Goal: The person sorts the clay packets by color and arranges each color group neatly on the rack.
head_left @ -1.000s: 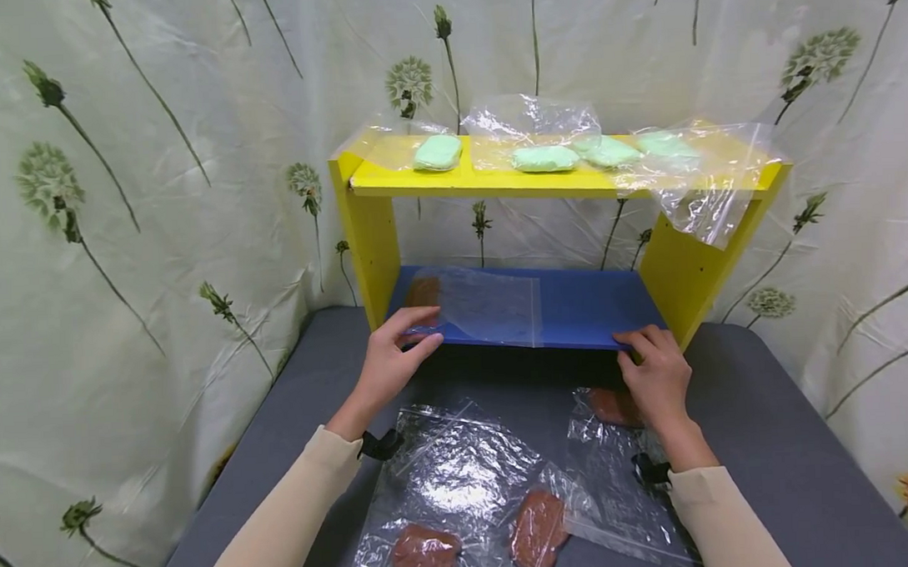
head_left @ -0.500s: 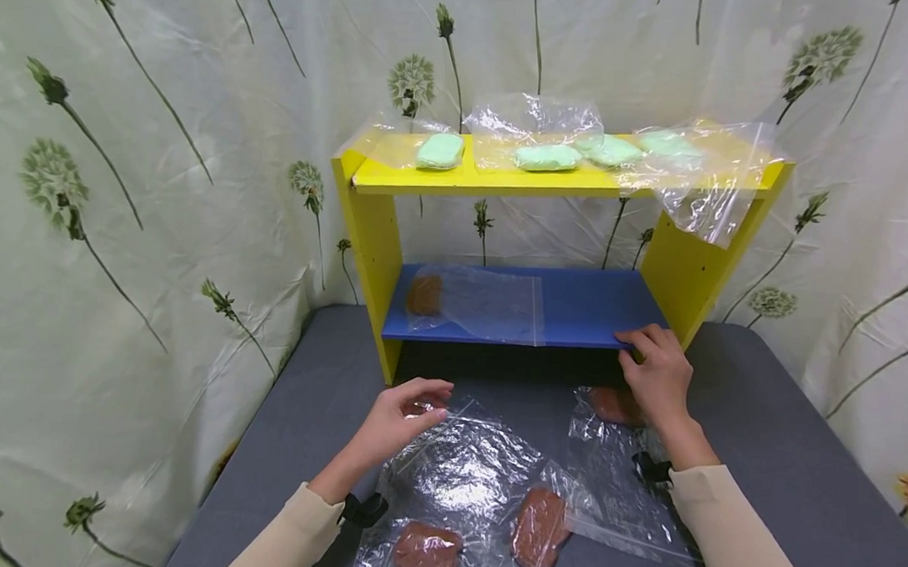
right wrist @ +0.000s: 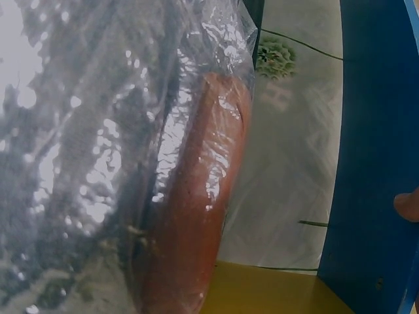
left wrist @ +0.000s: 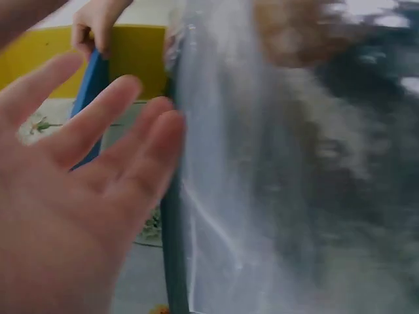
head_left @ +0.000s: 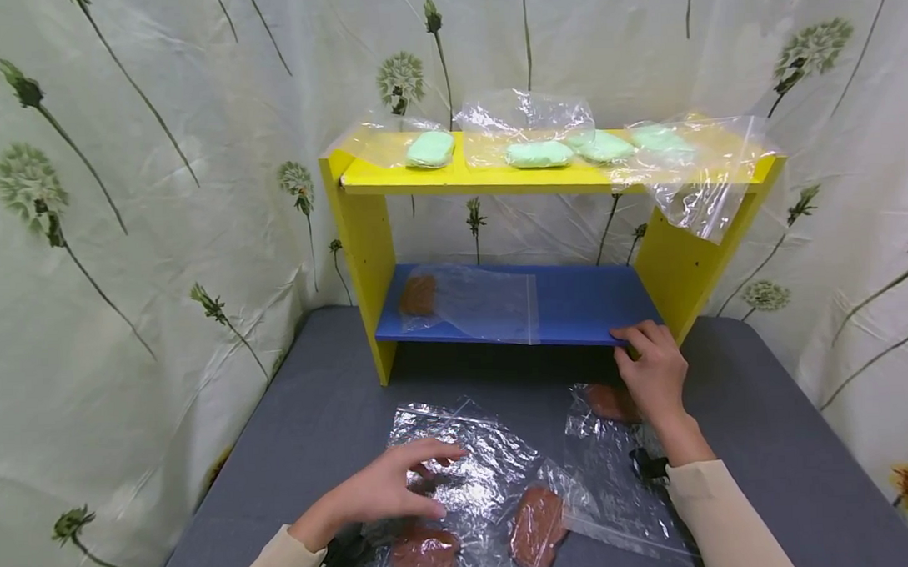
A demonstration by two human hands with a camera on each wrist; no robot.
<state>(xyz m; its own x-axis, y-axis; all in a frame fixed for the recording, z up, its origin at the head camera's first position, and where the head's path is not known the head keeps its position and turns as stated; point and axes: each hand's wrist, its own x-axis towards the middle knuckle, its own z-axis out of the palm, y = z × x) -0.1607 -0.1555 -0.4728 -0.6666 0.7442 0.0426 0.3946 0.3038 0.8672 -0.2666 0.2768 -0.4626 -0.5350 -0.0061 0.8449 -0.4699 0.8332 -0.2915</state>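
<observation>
My left hand (head_left: 386, 490) hovers over the clear zip bags at the front, fingers spread and thumb apart, holding nothing. Just below it lies a bagged reddish-brown clay-like lump (head_left: 426, 556); another such lump (head_left: 538, 531) is to its right. At the right, my right hand (head_left: 656, 372) grips the front edge of the blue shelf board (head_left: 575, 300), fingers on top and thumb (right wrist: 407, 206) against its underside. Below that hand a third bagged lump (head_left: 612, 401) lies on the table. On the blue board's left end rests a zip bag (head_left: 485, 303) with a brown lump (head_left: 418, 295).
The yellow shelf unit (head_left: 363, 253) stands at the back of the grey table (head_left: 294, 431). Its top board carries several bagged pale green lumps (head_left: 537, 154), and one bag (head_left: 699, 212) hangs over the front edge. A flower-printed curtain (head_left: 160, 244) hangs close behind and at the sides.
My left hand has drawn back from the bag on the blue board, down and toward me, to above the front bags. My right hand has stayed on the board's edge.
</observation>
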